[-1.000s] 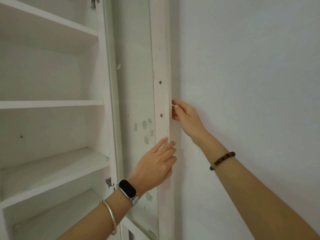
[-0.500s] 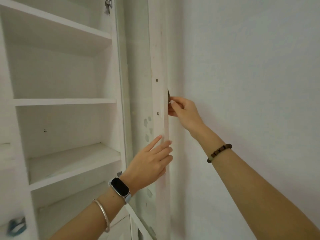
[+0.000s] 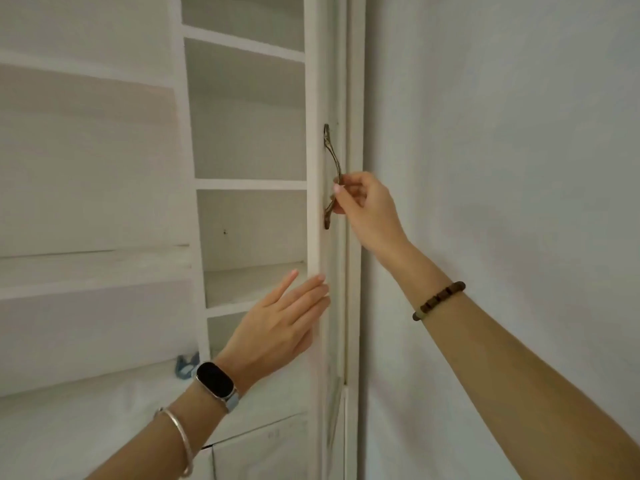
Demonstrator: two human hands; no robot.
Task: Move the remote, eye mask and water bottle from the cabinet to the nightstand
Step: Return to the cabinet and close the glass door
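Note:
A white cabinet door (image 3: pixel 320 161) stands edge-on in the middle of the head view. My right hand (image 3: pixel 367 206) pinches its dark metal handle (image 3: pixel 333 168). Below, my left hand (image 3: pixel 277 327) lies with straight fingers against the door's edge. Behind the door are bare white shelves (image 3: pixel 249 183). A small blue object (image 3: pixel 187 365) sits on a lower ledge at the left; I cannot tell what it is. No remote, eye mask or water bottle is in sight.
A plain white wall (image 3: pixel 502 168) fills the right side, close to the door. Wider white shelves (image 3: pixel 86 271) run off to the left. A lower cabinet door (image 3: pixel 263 452) sits under the ledge.
The door has swung away from the wall toward the shelves, and its handle has come into sight. My right hand moved from the door's edge onto the handle. My left hand stayed on the edge.

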